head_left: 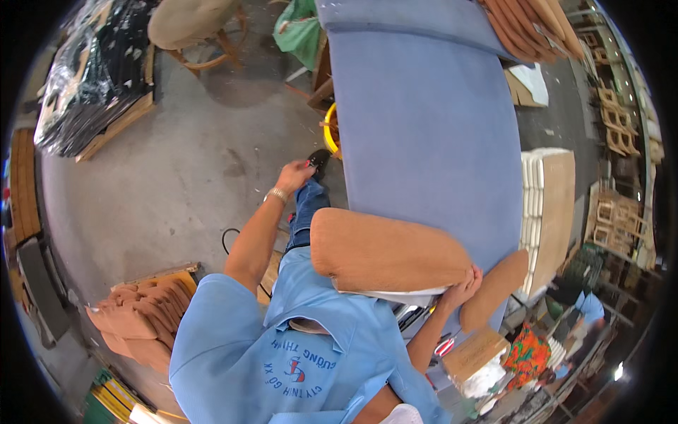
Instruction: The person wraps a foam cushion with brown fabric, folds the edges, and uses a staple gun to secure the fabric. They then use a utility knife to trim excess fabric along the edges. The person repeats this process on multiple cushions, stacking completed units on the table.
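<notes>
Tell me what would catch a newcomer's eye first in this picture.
The long blue padded table fills the middle. At its near end the right hand holds a tan upholstered cushion. The left hand reaches out over the grey concrete floor; at lower left lies a stack of tan covers.

Cushion (385, 251): an orange-brown padded seat piece with rounded corners, lying tilted on the edge of the blue table (424, 120).
Underside: a white layer is showing along its lower edge.
Second pad (494, 286): the same colour, sticking out just beside it.
</notes>
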`<state>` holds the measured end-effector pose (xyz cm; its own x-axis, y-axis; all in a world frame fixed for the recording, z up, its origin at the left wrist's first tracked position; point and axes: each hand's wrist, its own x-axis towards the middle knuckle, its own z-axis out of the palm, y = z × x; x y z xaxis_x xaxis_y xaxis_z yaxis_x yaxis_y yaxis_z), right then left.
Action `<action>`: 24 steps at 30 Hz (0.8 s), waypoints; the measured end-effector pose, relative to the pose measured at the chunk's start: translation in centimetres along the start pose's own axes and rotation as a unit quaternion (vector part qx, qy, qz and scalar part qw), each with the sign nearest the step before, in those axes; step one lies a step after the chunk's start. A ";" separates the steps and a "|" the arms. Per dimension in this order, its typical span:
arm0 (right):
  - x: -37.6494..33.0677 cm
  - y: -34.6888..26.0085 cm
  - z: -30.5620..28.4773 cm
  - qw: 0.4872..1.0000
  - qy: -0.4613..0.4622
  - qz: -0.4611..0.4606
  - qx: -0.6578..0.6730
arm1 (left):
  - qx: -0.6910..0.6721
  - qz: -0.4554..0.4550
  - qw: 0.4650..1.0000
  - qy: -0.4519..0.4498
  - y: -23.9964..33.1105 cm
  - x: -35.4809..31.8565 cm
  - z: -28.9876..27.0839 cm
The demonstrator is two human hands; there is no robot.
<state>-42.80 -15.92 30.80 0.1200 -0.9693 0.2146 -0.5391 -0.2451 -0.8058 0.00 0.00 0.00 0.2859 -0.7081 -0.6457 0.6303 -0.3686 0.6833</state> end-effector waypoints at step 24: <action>3.1 -0.8 14.4 0.994 0.079 -0.003 -0.069 | -0.258 -0.126 0.952 -0.106 7.4 -10.1 1.0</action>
<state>-30.02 -19.02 24.20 -0.0030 -0.9499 0.3126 -0.6496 -0.2358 -0.7228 1.05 3.81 11.99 -0.0387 -0.7621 -0.6463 0.9459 -0.2365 0.2222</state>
